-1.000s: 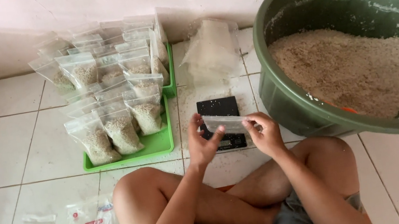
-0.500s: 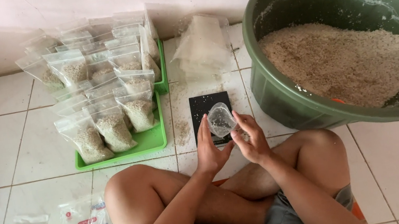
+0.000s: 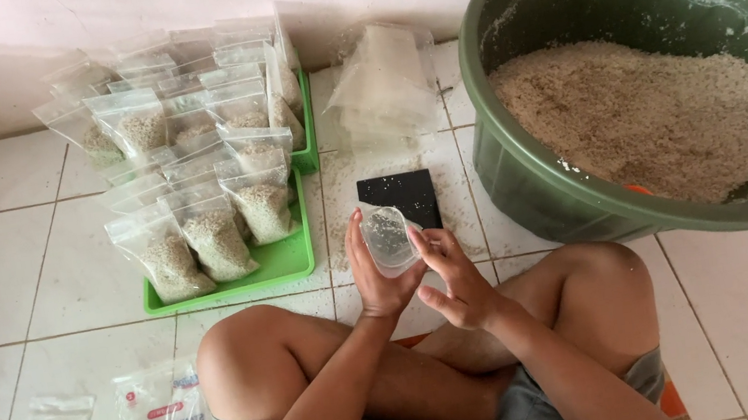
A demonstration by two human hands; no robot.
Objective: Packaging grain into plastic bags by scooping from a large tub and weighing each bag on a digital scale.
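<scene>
Progress looks partial: green tray point(image 3: 289, 263) holds many filled bags point(image 3: 213, 242), green basin point(image 3: 527, 188) has plenty of grain point(image 3: 644, 118) left. Left hand point(image 3: 375, 273) and right hand point(image 3: 454, 279) both pinch one small clear bag point(image 3: 387, 234), mouth open, over black scale point(image 3: 400, 198).

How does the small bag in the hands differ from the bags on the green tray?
The bag in the hands looks empty and open-mouthed; the bags on the tray hold pale grain. The held bag is gripped by the left hand and right hand; the tray bags stand upright in rows, untouched. Both are clear plastic.
</scene>
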